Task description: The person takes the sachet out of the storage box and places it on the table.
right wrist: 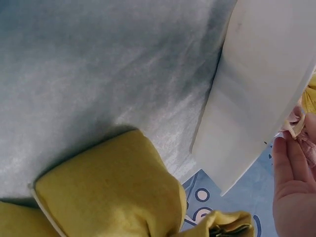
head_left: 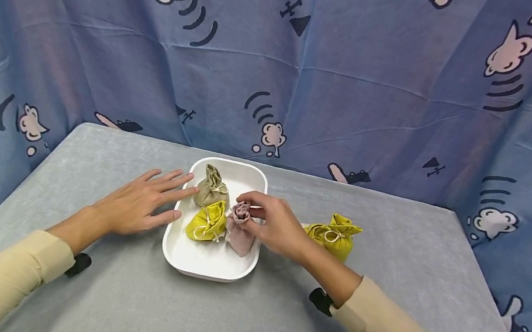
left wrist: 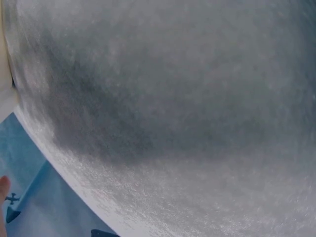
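Observation:
A white tray (head_left: 206, 265) holds an olive-beige drawstring pouch (head_left: 210, 195), a yellow pouch (head_left: 204, 225) and a dusty-pink pouch (head_left: 239, 239). My right hand (head_left: 281, 229) pinches the gathered neck of the pink pouch between thumb and fingers, at the tray's right side. In the right wrist view the same hand (right wrist: 295, 197) shows beyond the tray wall (right wrist: 266, 74). My left hand (head_left: 139, 203) lies with fingers spread and fairly straight at the tray's left rim, its fingertips close to the olive-beige pouch. The left wrist view shows mostly tabletop and a bit of finger (left wrist: 4, 185).
Right of the tray, beyond my right wrist, stand a yellow pouch (head_left: 340, 241) and another yellow pouch (head_left: 316, 232) partly hidden by the wrist. A grey table (head_left: 196, 320) carries everything. Behind it hangs a blue patterned curtain (head_left: 339, 113).

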Demonstrator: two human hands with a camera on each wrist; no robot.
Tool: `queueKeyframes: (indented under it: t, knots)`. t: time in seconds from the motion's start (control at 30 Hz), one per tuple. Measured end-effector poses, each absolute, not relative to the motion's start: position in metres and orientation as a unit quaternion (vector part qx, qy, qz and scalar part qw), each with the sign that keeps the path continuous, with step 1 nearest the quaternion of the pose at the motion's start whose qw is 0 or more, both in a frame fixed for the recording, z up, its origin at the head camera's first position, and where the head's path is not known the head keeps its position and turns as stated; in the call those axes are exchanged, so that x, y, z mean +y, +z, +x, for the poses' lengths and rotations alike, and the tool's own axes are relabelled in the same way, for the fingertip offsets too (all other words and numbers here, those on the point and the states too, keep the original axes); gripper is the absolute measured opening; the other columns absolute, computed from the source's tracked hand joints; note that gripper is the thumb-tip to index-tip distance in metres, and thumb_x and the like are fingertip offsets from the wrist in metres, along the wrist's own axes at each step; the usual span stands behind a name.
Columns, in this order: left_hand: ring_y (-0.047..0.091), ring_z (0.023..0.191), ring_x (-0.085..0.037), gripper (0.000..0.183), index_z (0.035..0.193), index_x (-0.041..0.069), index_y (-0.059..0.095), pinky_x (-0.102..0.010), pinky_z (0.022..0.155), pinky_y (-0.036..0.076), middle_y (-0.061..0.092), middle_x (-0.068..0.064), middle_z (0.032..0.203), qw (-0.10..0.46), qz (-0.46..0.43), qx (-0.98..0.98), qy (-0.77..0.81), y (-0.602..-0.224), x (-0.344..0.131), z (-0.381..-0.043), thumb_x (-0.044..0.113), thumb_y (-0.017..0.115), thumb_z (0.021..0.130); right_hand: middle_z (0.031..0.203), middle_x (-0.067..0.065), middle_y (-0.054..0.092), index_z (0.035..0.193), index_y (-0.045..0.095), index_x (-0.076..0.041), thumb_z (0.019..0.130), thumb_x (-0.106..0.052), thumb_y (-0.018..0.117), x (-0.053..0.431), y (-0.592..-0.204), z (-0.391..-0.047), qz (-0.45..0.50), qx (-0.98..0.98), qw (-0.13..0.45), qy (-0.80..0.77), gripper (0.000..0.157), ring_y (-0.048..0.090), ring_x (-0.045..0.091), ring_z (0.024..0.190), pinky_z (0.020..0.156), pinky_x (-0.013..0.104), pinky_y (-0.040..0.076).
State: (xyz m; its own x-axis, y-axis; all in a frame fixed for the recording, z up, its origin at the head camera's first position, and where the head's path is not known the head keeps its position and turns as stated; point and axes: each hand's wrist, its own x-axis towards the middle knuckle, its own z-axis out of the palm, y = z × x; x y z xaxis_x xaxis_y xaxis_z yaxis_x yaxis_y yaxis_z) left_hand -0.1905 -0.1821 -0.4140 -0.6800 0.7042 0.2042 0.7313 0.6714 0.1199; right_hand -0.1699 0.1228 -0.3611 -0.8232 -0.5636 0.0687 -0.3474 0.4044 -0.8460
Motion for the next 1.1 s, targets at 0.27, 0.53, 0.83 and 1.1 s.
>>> queueKeyframes:
  t: [0.27,0.53,0.83,1.1]
  knots:
    - [0.020,0.138,-0.023,0.054,0.145,0.032,0.031,-0.055,0.106,0.018,0.022,0.002,0.152,0.069,-0.392,-0.912,-0.096,-0.414,-0.182,-0.190,0.052,0.036,0.095,0.101,0.010,0.062,0.098,0.061,0.000,0.080,0.013,0.061,0.124,-0.362,-0.171,-0.282,0.827,0.100,-0.477,0.022,0.063,0.023,0.099,0.082,0.021,0.049]
    - [0.020,0.139,-0.023,0.054,0.145,0.031,0.030,-0.055,0.106,0.018,0.022,0.002,0.152,0.065,-0.390,-0.913,-0.097,-0.413,-0.182,-0.190,0.052,0.035,0.095,0.099,0.009,0.062,0.097,0.061,0.000,0.080,0.013,0.061,0.127,-0.352,-0.171,-0.298,0.822,0.078,-0.478,0.022,0.063,0.020,0.097,0.081,0.020,0.049]
    - [0.019,0.139,-0.023,0.054,0.145,0.032,0.029,-0.055,0.105,0.018,0.021,0.002,0.152,0.069,-0.393,-0.912,-0.097,-0.413,-0.182,-0.190,0.052,0.036,0.095,0.099,0.005,0.062,0.100,0.061,-0.002,0.081,0.011,0.062,0.136,-0.335,-0.172,-0.305,0.817,0.060,-0.486,0.023,0.064,0.015,0.096,0.081,0.022,0.050]
    - [0.019,0.139,-0.023,0.054,0.146,0.032,0.029,-0.056,0.105,0.018,0.021,0.002,0.152,0.065,-0.392,-0.912,-0.098,-0.414,-0.182,-0.190,0.052,0.035,0.095,0.100,0.009,0.063,0.101,0.062,0.000,0.082,0.011,0.061,0.143,-0.316,-0.174,-0.313,0.812,0.040,-0.490,0.022,0.064,0.018,0.096,0.080,0.023,0.050]
